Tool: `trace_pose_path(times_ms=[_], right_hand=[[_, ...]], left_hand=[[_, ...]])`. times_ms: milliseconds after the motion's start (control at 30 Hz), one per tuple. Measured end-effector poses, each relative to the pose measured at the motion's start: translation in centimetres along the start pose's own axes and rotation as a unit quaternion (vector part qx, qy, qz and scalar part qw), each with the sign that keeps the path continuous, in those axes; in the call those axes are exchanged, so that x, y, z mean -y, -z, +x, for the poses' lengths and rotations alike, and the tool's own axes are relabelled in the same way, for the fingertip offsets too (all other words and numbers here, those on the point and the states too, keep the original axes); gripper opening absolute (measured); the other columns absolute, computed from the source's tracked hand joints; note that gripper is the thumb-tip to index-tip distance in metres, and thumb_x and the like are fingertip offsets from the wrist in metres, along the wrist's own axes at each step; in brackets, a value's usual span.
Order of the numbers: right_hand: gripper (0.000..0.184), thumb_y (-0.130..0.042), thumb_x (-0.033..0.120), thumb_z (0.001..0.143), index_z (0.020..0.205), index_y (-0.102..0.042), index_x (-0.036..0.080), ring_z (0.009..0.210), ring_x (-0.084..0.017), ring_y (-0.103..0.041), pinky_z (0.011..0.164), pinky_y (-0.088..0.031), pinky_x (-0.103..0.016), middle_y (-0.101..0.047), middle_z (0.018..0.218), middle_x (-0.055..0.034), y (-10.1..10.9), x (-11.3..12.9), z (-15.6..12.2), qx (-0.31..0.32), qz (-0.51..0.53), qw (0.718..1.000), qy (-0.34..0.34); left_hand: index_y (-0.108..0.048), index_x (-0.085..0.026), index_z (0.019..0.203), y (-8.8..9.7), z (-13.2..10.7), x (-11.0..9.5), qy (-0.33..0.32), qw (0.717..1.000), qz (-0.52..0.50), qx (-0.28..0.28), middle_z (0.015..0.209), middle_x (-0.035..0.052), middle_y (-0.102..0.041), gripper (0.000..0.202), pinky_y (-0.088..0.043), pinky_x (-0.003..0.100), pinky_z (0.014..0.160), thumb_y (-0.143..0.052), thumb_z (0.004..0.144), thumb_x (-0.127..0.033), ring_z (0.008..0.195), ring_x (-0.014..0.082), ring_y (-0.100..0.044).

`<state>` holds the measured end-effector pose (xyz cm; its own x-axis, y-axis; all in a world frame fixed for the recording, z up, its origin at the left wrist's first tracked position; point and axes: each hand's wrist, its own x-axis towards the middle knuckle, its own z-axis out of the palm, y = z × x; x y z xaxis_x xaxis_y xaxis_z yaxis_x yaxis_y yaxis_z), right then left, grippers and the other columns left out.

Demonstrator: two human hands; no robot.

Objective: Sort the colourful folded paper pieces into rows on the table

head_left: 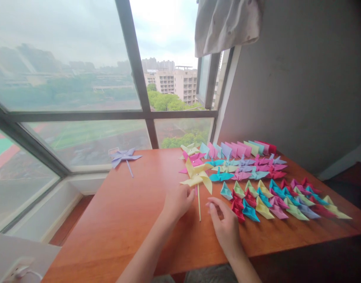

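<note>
Surface: reddish-brown, wood-finish table [109, 228], set nr. a grey-framed glass window [109, 115]. Pale fabric curtain [227, 25] hangs at upper r.; plain grey wall [286, 90] behind r. side. White plug [23, 272] in wall socket, lower l. Outside: pale multi-storey bldgs. [185, 82] and green trees [168, 101].

Qty., pinwheels: 4. Yellow paper pinwheel on a pale yellow-green stick [198, 173] sits nr. table centre, blades up-table, stick end toward the person. Magenta paper pinwheel [195, 158] just behind it, partly covered; pale green paper pinwheel [190, 149] behind that. Lavender paper pinwheel w/ matching stick [124, 156] lies well apart, at the far l. corner.

Qty., other: upright folded-paper pieces, mixed colours [232, 149], approx. 11, one row at back. Multicoloured paper cranes [220, 175], rows in front; overlap, exact no. can't be fixed. Multicoloured paper boats [263, 208], nearest rows; same remark.

Hands: 2. Left hand [178, 200] curled, just l. of yellow pinwheel; contact or grip can't be told. Right hand [226, 220] loosely open, fingers bent, r. of the stick and just beside the nearest boats.

Edges/clearance: boats run close to table's r. edge; lavender pinwheel at l. edge. Widest run of visible wood: between lavender pinwheel and left hand, plus front strip. R. hand side tight vs. boats.
</note>
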<state>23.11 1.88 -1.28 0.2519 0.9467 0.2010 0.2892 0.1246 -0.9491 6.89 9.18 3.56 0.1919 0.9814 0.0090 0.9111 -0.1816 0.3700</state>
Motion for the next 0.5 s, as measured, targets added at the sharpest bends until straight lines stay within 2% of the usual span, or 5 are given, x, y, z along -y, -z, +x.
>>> trace_pose_path(times_ms=[100,200,300,367,500], right_hand=[[0.032,-0.054,0.043,0.089,0.102,-0.069,0.019,0.083,-0.023,-0.068,0.071,-0.055,-0.031,-0.072,0.096,-0.0101,0.0,-0.2,0.0,0.004,-0.001,1.000,-0.002],[0.031,-0.055,0.043,0.088,0.101,-0.069,0.019,0.083,-0.023,-0.068,0.073,-0.055,-0.033,-0.072,0.095,-0.0097,-0.1,-0.4,0.1,0.011,0.001,1.000,-0.001],[0.031,-0.056,0.043,0.087,0.099,-0.070,0.019,0.081,-0.023,-0.068,0.072,-0.056,-0.034,-0.072,0.094,-0.0103,-0.2,-0.6,0.3,0.016,0.007,1.000,-0.002],[0.031,-0.056,0.043,0.087,0.099,-0.070,0.018,0.081,-0.024,-0.068,0.072,-0.056,-0.034,-0.073,0.093,-0.0109,-0.2,-0.6,0.4,0.017,0.013,1.000,-0.003],[0.030,-0.056,0.042,0.087,0.098,-0.070,0.018,0.082,-0.025,-0.068,0.073,-0.055,-0.034,-0.073,0.093,-0.0108,-0.3,-0.7,0.6,0.032,0.019,0.999,-0.011]], left_hand=[[-0.065,-0.018,0.072,2.2,0.6,3.6,0.050,0.998,0.023,-0.027,0.071,0.0031,-0.068,0.034,-0.031,0.024,0.058,-0.045,0.092,-0.038,0.066,0.0154,-0.059],[-0.064,-0.016,0.073,5.2,1.4,8.6,0.138,0.987,0.056,-0.059,0.073,0.0063,-0.066,0.039,-0.034,0.026,0.063,-0.042,0.094,-0.040,0.073,0.0185,-0.060],[-0.065,-0.009,0.089,8.3,2.1,13.7,0.235,0.964,0.084,-0.092,0.083,0.0119,-0.066,0.039,-0.039,0.031,0.070,-0.037,0.095,-0.037,0.086,0.0271,-0.062],[-0.064,-0.005,0.096,9.7,2.6,16.4,0.284,0.949,0.090,-0.101,0.088,0.0160,-0.066,0.037,-0.042,0.038,0.074,-0.042,0.092,-0.035,0.091,0.0349,-0.063],[-0.065,-0.001,0.091,10.7,4.1,19.4,0.290,0.949,0.076,-0.101,0.088,0.0190,-0.066,0.033,-0.045,0.050,0.077,-0.053,0.088,-0.032,0.096,0.0439,-0.062]])
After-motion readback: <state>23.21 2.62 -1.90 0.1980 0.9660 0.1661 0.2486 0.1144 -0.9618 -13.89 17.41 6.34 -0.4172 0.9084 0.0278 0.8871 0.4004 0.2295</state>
